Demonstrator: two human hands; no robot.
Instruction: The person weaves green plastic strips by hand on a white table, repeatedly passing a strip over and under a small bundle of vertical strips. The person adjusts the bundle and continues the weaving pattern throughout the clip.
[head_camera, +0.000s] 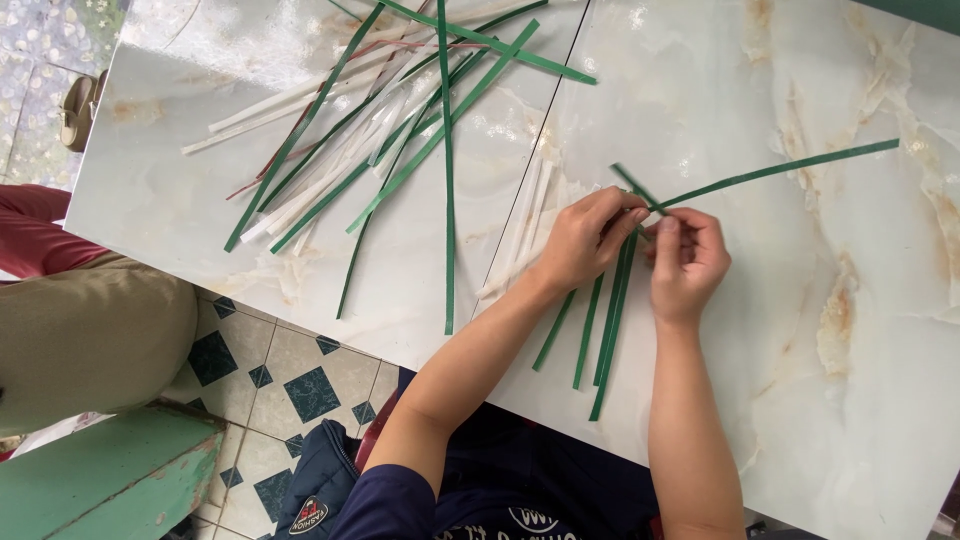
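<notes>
Both hands, left hand (585, 240) and right hand (688, 262), pinch crossed flat green plastic strips (607, 310) between closed fingers (622, 222); strip ends trail below them on the marble desk (800, 330).

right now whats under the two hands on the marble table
Under the left hand and right hand lie several green strips on the marble table, fanning toward the person. Where they cross is covered by fingers.

glossy marble-look table (820, 330) (polished), smooth flat green strips (780, 168)
</notes>
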